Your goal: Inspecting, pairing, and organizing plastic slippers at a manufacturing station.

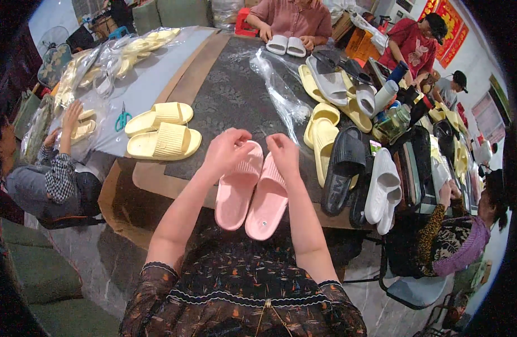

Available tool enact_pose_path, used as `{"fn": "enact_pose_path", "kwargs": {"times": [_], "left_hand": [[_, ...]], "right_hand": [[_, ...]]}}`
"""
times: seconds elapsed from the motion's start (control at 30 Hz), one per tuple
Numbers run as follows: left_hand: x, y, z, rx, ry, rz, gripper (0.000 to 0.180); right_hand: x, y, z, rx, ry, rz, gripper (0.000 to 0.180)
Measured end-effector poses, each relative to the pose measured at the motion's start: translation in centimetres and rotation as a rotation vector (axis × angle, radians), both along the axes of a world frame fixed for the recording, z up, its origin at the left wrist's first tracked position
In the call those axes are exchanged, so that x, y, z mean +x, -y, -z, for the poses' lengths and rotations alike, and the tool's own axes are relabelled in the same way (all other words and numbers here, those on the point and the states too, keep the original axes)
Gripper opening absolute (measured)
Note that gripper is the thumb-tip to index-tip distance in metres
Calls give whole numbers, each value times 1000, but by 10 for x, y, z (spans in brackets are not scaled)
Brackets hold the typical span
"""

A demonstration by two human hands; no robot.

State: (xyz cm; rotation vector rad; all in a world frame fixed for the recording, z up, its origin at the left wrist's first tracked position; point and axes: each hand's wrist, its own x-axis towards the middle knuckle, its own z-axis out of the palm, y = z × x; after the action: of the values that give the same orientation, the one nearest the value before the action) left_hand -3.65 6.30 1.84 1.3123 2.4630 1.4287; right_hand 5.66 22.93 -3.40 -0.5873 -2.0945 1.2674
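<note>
A pair of pink ribbed slide slippers is held side by side over the near table edge, toes away from me, heels toward my body. My left hand (pixel 231 150) is closed at the toe and strap of the left pink slipper (pixel 233 203). Fingers of my right hand (pixel 284 154) curl over the toe end of the right pink slipper (pixel 268 214), which has a small round mark at its heel. To the left lies a pair of pale yellow slippers (pixel 164 143). Beyond my right hand stretches a crumpled clear plastic bag (pixel 281 90).
Teal-handled scissors (pixel 122 119) lie at left. Black slippers (pixel 348 160), white slippers (pixel 385 188) and yellow slippers (pixel 324 132) crowd the right side, near a glass jar (pixel 392 124). A person opposite holds white slippers (pixel 286 46). Other people sit left and right; bagged yellow slippers (pixel 132 59) fill the far left.
</note>
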Motion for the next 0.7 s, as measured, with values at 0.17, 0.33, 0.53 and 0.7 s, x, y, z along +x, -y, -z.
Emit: {"fn": "enact_pose_path", "kwargs": {"times": [0.17, 0.33, 0.53, 0.7], "left_hand": [[-26, -51, 59, 110, 290, 67, 30], [-13, -60, 64, 215, 696, 137, 19], [-5, -59, 60, 311, 567, 123, 16], [-10, -59, 66, 382, 559, 103, 13]], "right_hand": [[-1, 4, 10, -162, -111, -67, 19], [5, -3, 18, -299, -140, -53, 17], [2, -5, 17, -292, -168, -37, 17], [-1, -8, 22, -327, -124, -79, 17]]}}
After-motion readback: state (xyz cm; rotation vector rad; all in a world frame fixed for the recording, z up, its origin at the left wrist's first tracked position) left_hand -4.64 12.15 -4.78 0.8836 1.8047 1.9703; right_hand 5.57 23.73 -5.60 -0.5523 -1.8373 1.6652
